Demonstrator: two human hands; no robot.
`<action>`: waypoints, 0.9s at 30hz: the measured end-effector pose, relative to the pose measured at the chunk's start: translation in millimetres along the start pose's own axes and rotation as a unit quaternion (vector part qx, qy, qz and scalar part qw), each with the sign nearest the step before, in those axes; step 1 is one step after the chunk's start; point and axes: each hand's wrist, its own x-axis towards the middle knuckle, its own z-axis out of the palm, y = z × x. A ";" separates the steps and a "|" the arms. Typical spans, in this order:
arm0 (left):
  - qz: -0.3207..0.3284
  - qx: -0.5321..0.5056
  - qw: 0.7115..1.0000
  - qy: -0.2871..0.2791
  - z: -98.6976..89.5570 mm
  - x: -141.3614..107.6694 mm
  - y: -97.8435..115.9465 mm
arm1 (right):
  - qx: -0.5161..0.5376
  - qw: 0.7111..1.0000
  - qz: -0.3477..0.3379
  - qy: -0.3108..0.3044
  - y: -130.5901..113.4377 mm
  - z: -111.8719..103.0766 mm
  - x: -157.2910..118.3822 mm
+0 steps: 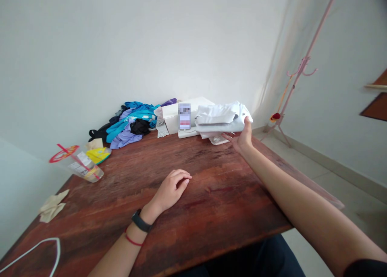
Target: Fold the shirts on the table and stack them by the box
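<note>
My right hand (pixel 244 140) reaches out to the far right part of the table and grips a folded white cloth (pixel 222 118). Its thumb lies along the cloth's right end, while the other fingers are partly out of sight below. A pale, crumpled packet (pixel 219 139) lies just beneath the cloth. My left hand (pixel 173 188) rests on the wood in the middle of the table. Its fingers are curled together with nothing in them, and a dark band is on the wrist.
Against the wall stand a white box (pixel 171 119) and a phone (pixel 184 122). Left of them lies a heap of clothes (pixel 133 122). A plastic cup (pixel 86 166) with a straw, a crumpled tissue (pixel 53 206) and a white cable (pixel 57 249) are on the left.
</note>
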 end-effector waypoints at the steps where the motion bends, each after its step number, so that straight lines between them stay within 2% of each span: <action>1: 0.000 0.000 1.000 0.000 0.0 -0.1 -0.3 | -0.007 1.000 0.008 0.001 -0.5 -0.2 0.5; 11: 0.000 -0.002 1.000 0.004 0.0 0.2 -0.4 | -0.052 0.996 0.036 -0.067 8.8 8.4 -15.5; 15: 0.004 0.000 1.000 0.008 0.1 0.4 -0.1 | -0.087 0.989 0.065 -0.098 11.0 6.9 -14.3; 18: -0.001 -0.005 1.000 0.014 -0.5 0.5 0.5 | -0.096 0.988 0.056 -0.111 15.3 5.4 -12.2; 23: -0.020 0.000 0.998 0.067 -1.0 -0.6 -3.1 | -0.076 0.989 0.041 -0.121 21.7 11.0 -20.8; 27: -0.051 -0.010 0.992 0.112 0.6 -1.8 -8.6 | -0.075 0.978 0.076 -0.178 21.6 14.4 -34.0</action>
